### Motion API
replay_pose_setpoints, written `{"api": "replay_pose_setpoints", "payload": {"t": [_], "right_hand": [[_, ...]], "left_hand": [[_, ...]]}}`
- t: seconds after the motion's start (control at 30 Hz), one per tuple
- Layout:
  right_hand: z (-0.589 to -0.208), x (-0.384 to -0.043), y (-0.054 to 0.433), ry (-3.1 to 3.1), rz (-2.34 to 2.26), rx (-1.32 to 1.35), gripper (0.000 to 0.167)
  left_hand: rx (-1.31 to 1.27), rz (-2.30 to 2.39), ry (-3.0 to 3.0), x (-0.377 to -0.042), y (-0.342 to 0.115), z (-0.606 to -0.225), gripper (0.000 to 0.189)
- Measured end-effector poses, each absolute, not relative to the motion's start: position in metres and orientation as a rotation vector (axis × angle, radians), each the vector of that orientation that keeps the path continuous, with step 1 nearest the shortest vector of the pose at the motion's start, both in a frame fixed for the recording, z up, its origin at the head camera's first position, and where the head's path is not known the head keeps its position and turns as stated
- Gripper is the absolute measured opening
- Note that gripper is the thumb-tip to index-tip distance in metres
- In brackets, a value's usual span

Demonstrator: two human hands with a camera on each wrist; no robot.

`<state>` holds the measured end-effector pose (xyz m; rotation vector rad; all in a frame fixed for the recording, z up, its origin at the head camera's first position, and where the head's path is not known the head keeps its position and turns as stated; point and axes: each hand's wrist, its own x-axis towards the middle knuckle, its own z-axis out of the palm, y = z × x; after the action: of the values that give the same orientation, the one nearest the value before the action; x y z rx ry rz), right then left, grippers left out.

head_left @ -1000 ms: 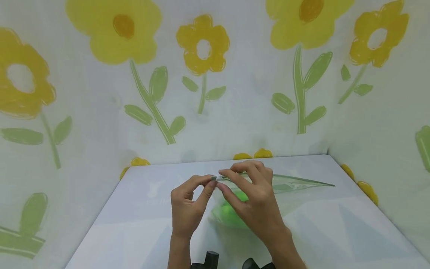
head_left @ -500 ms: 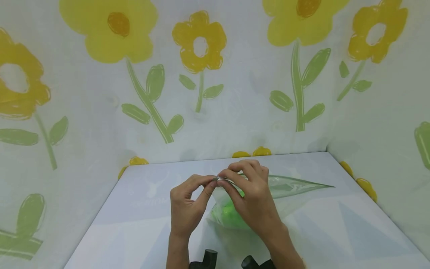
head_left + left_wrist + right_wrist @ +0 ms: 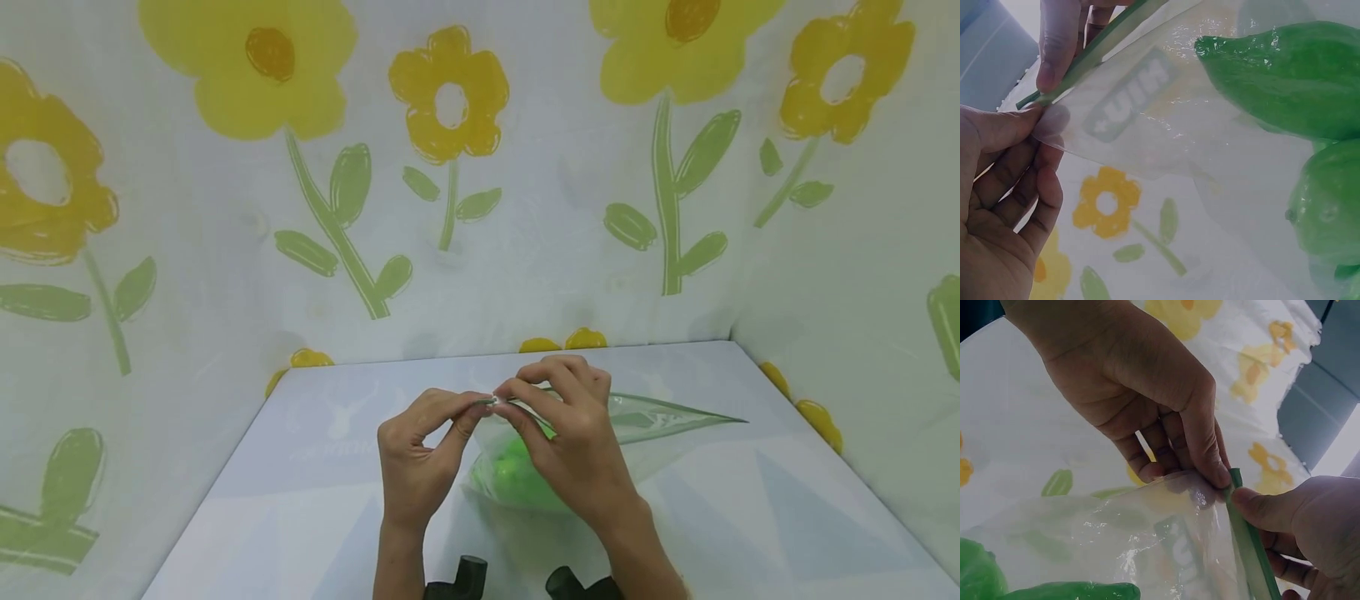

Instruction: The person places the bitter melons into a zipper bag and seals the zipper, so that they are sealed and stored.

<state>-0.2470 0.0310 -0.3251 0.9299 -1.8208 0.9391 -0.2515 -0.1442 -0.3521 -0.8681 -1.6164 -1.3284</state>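
Note:
In the head view my left hand (image 3: pixel 416 454) and right hand (image 3: pixel 573 433) meet fingertip to fingertip above the table. Between them is one end of the green zip strip (image 3: pixel 1250 544) of a clear zip bag (image 3: pixel 648 421). The left thumb and forefinger pinch the bag's corner at the strip's end. Right beside them, the right thumb and fingers pinch the strip. Inside the bag lie glossy green things: one is long and pointed (image 3: pixel 1285 81), another round (image 3: pixel 1329 200), resembling toy fruit or vegetables. The right hand partly covers them in the head view.
The bag lies on a pale white table (image 3: pixel 300 500), its strip reaching to a point on the right. White walls with yellow flowers (image 3: pixel 450 100) stand behind and at both sides. Black wrist mounts (image 3: pixel 468 575) show at the bottom edge.
The small gap between the two hands' fingertips has narrowed slightly, and less of the strip's end shows between them. Both hands keep nearly the same place, and the bag's contents stay put.

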Motion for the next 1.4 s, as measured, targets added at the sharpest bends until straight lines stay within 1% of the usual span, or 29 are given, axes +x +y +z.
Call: {"api": "replay_pose_setpoints", "payload": {"t": [0.07, 0.2, 0.33, 0.73, 0.83, 1.13, 1.3, 1.4], "right_hand": [[-0.325, -0.248, 0.032, -1.811, 0.936, 0.933, 0.011], [-0.324, -0.248, 0.034, -1.799, 0.926, 0.933, 0.026], [-0.323, -0.248, 0.036, -1.806, 0.922, 0.933, 0.034], [-0.326, -0.247, 0.04, -1.846, 0.925, 0.919, 0.035], [-0.326, -0.248, 0.041, -1.854, 0.931, 0.919, 0.033], [-0.328, -0.25, 0.045, -1.849, 0.94, 0.937, 0.019], [-0.327, -0.25, 0.047, -1.846, 0.946, 0.945, 0.018], [-0.328, -0.25, 0.047, -1.843, 0.943, 0.942, 0.021]], "left_hand": [[-0.861, -1.322, -1.622, -0.251, -0.144, -0.352, 0.024], [-0.845, -1.312, -1.631, -0.251, -0.145, -0.352, 0.023], [-0.838, -1.315, -1.636, -0.25, -0.145, -0.353, 0.023], [-0.832, -1.304, -1.635, -0.249, -0.146, -0.353, 0.023], [-0.826, -1.3, -1.639, -0.249, -0.146, -0.353, 0.023], [-0.813, -1.304, -1.637, -0.25, -0.147, -0.353, 0.023], [-0.807, -1.299, -1.641, -0.25, -0.148, -0.354, 0.023], [-0.812, -1.293, -1.641, -0.25, -0.149, -0.355, 0.023]]}}
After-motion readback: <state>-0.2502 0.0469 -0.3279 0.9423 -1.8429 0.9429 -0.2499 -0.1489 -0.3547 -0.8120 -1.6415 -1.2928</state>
